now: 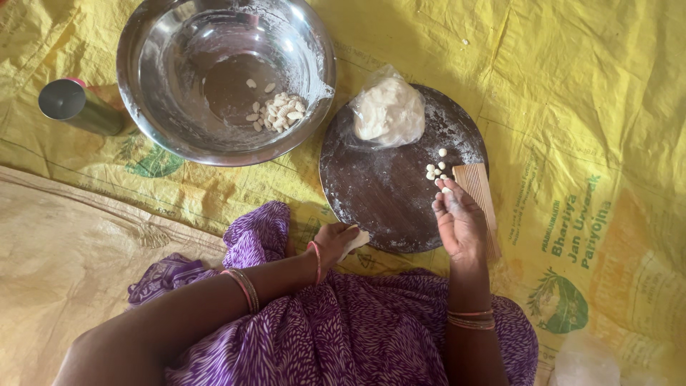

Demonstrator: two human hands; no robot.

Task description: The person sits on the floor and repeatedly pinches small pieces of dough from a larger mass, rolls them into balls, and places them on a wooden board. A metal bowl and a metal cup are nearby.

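My left hand is closed around a small lump of white dough at the near edge of a round dark wooden board. My right hand hovers over the board's right side, fingertips pinching a tiny dough bit. Several small dough pellets lie just beyond its fingers. A ridged wooden comb rests on the board's right rim, beside and partly under my right hand. A big dough ball wrapped in clear plastic sits at the far edge of the board.
A large steel bowl, dusted with flour, holds several shaped dough pieces at the far left. A steel tumbler stands left of it. Yellow plastic sheeting covers the floor. A pale plastic container sits at the near right.
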